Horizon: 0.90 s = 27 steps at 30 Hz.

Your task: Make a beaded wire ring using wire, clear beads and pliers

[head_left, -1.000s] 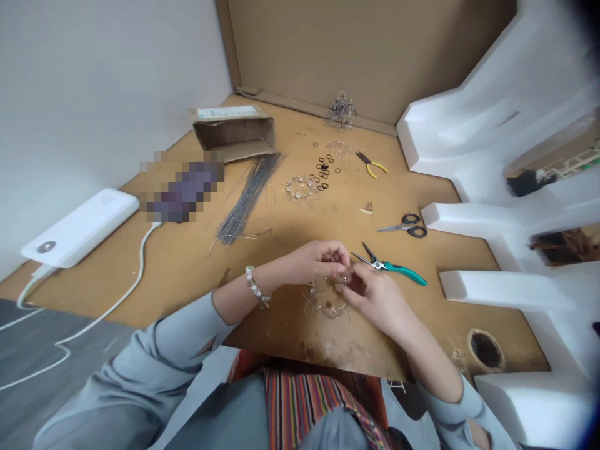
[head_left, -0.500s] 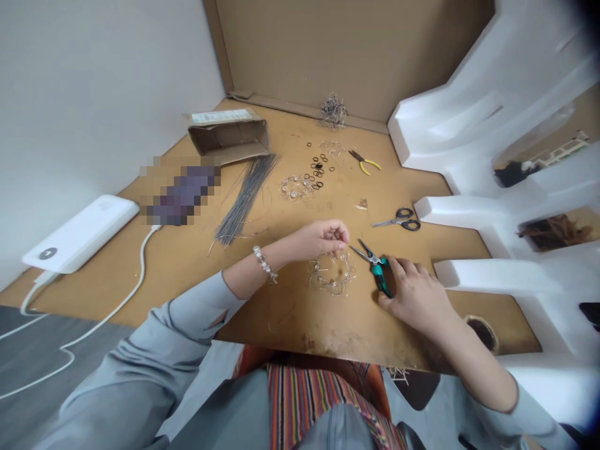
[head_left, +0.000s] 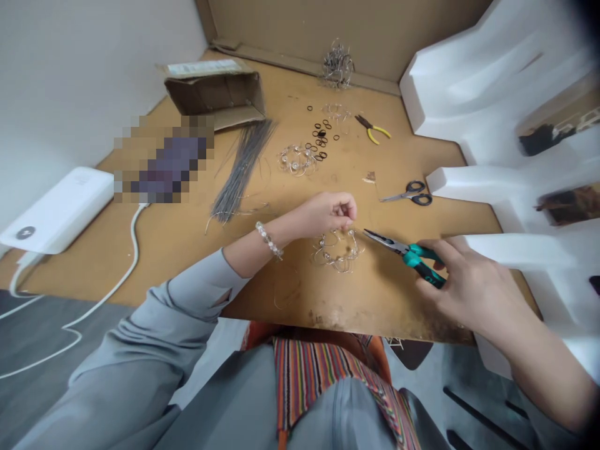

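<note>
My left hand (head_left: 334,214), with a clear bead bracelet (head_left: 269,240) on its wrist, is closed in a pinch. Its fingertips are at the upper edge of a beaded wire ring (head_left: 338,260), which has thin loose wire ends sticking out; the exact grip point is hidden. My right hand (head_left: 462,272) grips green-and-black needle-nose pliers (head_left: 412,253). The jaws point left and look nearly closed, a short way right of the ring and apart from it. Beyond my left hand lies another beaded wire ring (head_left: 297,160).
Black small rings (head_left: 321,141), yellow-handled pliers (head_left: 374,130) and scissors (head_left: 415,194) lie farther back. A bundle of grey wires (head_left: 241,172) rests beside an open cardboard box (head_left: 215,94). A white power bank (head_left: 60,209) is at left; white foam (head_left: 487,181) borders the right.
My right hand has moved right with the pliers, away from the beaded wire ring, and the jaws have come together. My left hand stays at the ring. The view has shifted.
</note>
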Motion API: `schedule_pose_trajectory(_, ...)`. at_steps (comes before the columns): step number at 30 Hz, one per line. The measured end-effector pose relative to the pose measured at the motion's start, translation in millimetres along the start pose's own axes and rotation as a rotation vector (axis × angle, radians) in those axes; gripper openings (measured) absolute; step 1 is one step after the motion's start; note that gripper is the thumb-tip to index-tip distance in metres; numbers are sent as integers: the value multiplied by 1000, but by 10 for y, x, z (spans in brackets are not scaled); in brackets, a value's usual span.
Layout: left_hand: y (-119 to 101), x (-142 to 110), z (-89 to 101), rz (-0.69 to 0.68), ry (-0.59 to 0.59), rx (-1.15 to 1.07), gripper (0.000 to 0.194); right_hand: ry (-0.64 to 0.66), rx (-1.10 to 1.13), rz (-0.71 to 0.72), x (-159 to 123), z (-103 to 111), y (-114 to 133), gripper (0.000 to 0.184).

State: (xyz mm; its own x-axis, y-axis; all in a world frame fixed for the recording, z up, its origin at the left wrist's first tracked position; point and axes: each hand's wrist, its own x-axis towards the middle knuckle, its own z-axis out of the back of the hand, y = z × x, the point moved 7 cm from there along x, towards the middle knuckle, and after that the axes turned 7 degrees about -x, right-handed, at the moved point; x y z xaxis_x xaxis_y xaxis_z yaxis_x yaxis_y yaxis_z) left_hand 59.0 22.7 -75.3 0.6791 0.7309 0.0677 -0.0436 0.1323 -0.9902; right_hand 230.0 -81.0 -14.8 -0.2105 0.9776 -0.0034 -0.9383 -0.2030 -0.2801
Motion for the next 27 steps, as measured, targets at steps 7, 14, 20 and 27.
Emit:
schedule_pose_trajectory(7,-66,65,-34,-87,-10,67,7,-102,-175,138,85,120,370,31)
schedule_pose_trajectory(14,-104,94,-79,-121,25,97,9,-99,-258,155,166,174,509,27)
schedule_pose_trajectory(20,-147,125,-92,-118,42,132,11,-90,-253,124,178,158,504,27)
schedule_pose_trajectory(27,-153,116,-93,-118,37,109,12,-53,-261,110,171,145,551,27)
